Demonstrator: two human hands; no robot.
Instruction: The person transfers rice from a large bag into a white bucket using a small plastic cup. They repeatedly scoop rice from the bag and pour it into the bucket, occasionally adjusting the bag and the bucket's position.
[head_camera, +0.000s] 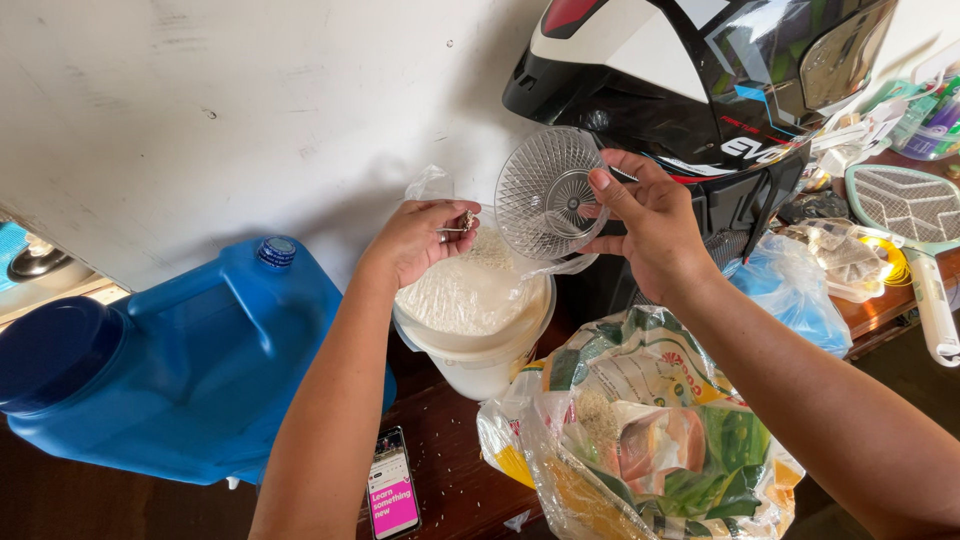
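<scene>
My right hand (645, 222) grips a clear cut-glass bowl (545, 192), tipped on its side above a white bucket (480, 345). The bucket is lined with a clear plastic bag (465, 295) holding white rice. Over the bag's rim, my left hand (418, 238) pinches a small clump of grains between thumb and fingers. An open printed rice sack (640, 440) lies just in front of the bucket, below my right forearm.
A blue water jug (180, 370) lies at the left. A phone with a lit screen (391, 484) rests on the dark wooden table. A black helmet (690, 80) stands behind the bowl. Plastic bags (795, 290) and a racket-shaped swatter (915, 225) crowd the right.
</scene>
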